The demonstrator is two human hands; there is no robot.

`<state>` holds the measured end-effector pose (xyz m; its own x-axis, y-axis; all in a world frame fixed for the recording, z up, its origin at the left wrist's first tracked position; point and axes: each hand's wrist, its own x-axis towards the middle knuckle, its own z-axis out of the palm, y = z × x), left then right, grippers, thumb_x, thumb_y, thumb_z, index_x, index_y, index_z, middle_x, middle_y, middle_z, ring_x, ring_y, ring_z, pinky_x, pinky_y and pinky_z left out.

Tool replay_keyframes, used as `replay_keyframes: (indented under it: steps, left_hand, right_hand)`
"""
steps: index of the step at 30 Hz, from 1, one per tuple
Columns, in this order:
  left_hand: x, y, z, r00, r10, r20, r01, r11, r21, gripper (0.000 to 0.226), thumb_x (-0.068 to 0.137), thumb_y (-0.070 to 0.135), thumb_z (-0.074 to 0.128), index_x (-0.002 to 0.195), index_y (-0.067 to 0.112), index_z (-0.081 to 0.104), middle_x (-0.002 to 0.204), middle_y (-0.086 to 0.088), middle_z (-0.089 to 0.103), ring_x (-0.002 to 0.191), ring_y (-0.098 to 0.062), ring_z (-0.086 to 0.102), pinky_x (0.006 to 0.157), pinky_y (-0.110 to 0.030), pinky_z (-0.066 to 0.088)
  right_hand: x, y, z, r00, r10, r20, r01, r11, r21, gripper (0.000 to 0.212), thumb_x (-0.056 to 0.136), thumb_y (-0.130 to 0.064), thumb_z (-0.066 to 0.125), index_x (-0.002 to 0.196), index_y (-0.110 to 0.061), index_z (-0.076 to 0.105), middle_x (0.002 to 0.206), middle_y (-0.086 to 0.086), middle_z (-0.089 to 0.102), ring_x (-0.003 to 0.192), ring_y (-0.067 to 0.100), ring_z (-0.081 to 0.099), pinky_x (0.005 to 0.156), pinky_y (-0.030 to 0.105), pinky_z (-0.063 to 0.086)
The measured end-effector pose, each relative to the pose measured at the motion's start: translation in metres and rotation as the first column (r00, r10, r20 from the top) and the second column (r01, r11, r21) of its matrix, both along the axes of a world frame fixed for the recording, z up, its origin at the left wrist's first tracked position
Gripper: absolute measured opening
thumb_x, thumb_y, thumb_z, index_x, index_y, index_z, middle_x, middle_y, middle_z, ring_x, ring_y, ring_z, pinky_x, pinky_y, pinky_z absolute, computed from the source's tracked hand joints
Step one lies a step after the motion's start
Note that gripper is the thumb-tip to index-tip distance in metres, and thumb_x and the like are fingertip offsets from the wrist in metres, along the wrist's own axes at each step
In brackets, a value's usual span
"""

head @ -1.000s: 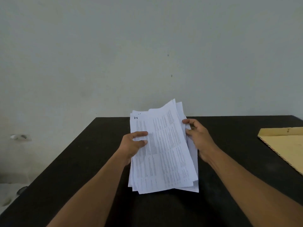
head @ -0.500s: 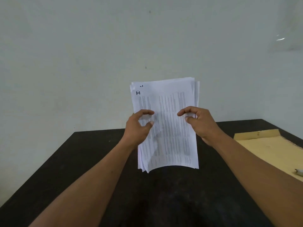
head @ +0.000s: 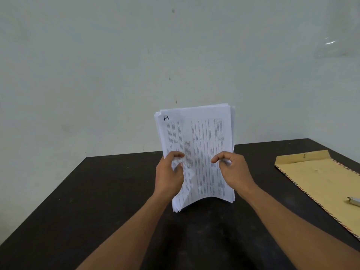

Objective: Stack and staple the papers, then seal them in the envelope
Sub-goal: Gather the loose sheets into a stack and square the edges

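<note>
Papers (head: pixel 196 133) held upright, envelope (head: pixel 319 176) flat nearby

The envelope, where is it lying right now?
In the head view, the envelope lies flat on the dark table at the far right, right of the right hand and apart from the upright papers.
</note>
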<state>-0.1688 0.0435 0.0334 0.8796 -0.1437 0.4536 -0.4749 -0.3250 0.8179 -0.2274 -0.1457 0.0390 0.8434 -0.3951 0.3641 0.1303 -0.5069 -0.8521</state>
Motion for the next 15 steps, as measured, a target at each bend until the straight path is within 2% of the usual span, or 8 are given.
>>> replay_keyframes:
  steps: [2,4,5,7,9,11,13,15]
  left_hand:
    - [0.001,0.002,-0.005,1.0,0.001,0.002,-0.001,1.0,0.016,0.022,0.097,0.004,0.059,0.111,0.022,0.063,0.125,0.006,0.059,0.091,0.009,0.058,0.062,0.004,0.041]
    - [0.004,0.003,-0.003,1.0,0.009,0.015,-0.009,0.999,0.031,0.022,0.098,0.007,0.06,0.11,0.026,0.062,0.123,0.009,0.057,0.101,0.001,0.057,0.065,0.002,0.041]
    - [0.005,0.003,-0.002,1.0,0.013,0.019,-0.013,0.999,0.035,0.022,0.098,0.009,0.06,0.109,0.028,0.06,0.122,0.011,0.057,0.103,0.0,0.055,0.067,0.002,0.039]
    - [0.007,0.004,-0.002,1.0,0.006,0.008,-0.006,0.999,0.041,0.022,0.098,0.008,0.058,0.108,0.028,0.06,0.121,0.011,0.056,0.096,0.004,0.056,0.062,0.002,0.041]
    - [0.005,0.003,-0.008,1.0,-0.005,-0.019,0.006,0.999,0.049,0.02,0.1,0.008,0.056,0.109,0.026,0.057,0.124,0.007,0.057,0.093,0.008,0.055,0.061,0.001,0.043]
    - [0.002,-0.001,-0.016,1.0,0.007,-0.029,-0.006,1.0,0.029,0.023,0.101,0.011,0.054,0.113,0.03,0.049,0.126,0.005,0.058,0.094,0.005,0.057,0.064,-0.006,0.048]
    - [-0.003,-0.005,-0.018,1.0,0.021,-0.023,-0.022,0.999,-0.033,0.036,0.101,0.016,0.054,0.123,0.037,0.036,0.128,0.005,0.057,0.098,-0.003,0.062,0.075,-0.018,0.056]
    - [-0.007,-0.007,-0.01,0.999,0.04,0.005,-0.039,0.993,-0.109,0.056,0.098,0.022,0.059,0.136,0.041,0.023,0.129,0.008,0.054,0.106,-0.009,0.062,0.085,-0.029,0.057]
  right_hand:
    - [0.001,-0.002,-0.005,1.0,-0.025,0.01,0.025,1.0,-0.009,0.029,0.098,0.002,0.052,0.089,-0.016,0.074,0.123,0.006,0.066,0.041,0.002,0.05,0.041,0.014,0.041]
    - [0.002,-0.002,0.0,0.998,-0.048,0.041,0.048,0.999,-0.018,0.027,0.097,0.003,0.053,0.092,-0.015,0.074,0.119,0.004,0.067,0.071,0.002,0.063,0.053,0.009,0.049]
    - [0.002,-0.002,0.003,0.997,-0.053,0.047,0.054,0.998,-0.026,0.026,0.097,0.003,0.054,0.093,-0.014,0.073,0.118,0.003,0.067,0.087,0.005,0.063,0.06,0.004,0.048]
    - [0.002,-0.002,0.003,0.998,-0.047,0.03,0.048,0.998,-0.027,0.026,0.097,0.003,0.054,0.094,-0.014,0.073,0.117,0.002,0.065,0.096,0.006,0.061,0.064,0.001,0.047]
    - [0.002,-0.001,-0.004,0.999,-0.041,-0.003,0.041,0.999,-0.029,0.028,0.097,0.003,0.053,0.092,-0.016,0.072,0.117,0.001,0.064,0.096,0.006,0.061,0.073,0.011,0.055]
    - [0.002,0.0,-0.011,0.998,-0.055,-0.01,0.054,0.998,-0.022,0.03,0.097,0.003,0.053,0.089,-0.02,0.071,0.115,0.0,0.065,0.104,0.015,0.064,0.086,0.025,0.058]
    - [0.0,-0.001,-0.011,0.998,-0.054,0.024,0.054,0.999,-0.009,0.029,0.096,0.003,0.054,0.088,-0.021,0.069,0.114,0.0,0.065,0.105,0.023,0.065,0.075,0.02,0.055]
    - [-0.003,-0.003,-0.003,0.996,-0.052,0.072,0.054,0.998,-0.019,0.026,0.096,0.004,0.053,0.089,-0.019,0.065,0.114,-0.001,0.064,0.097,0.02,0.066,0.062,0.015,0.05]
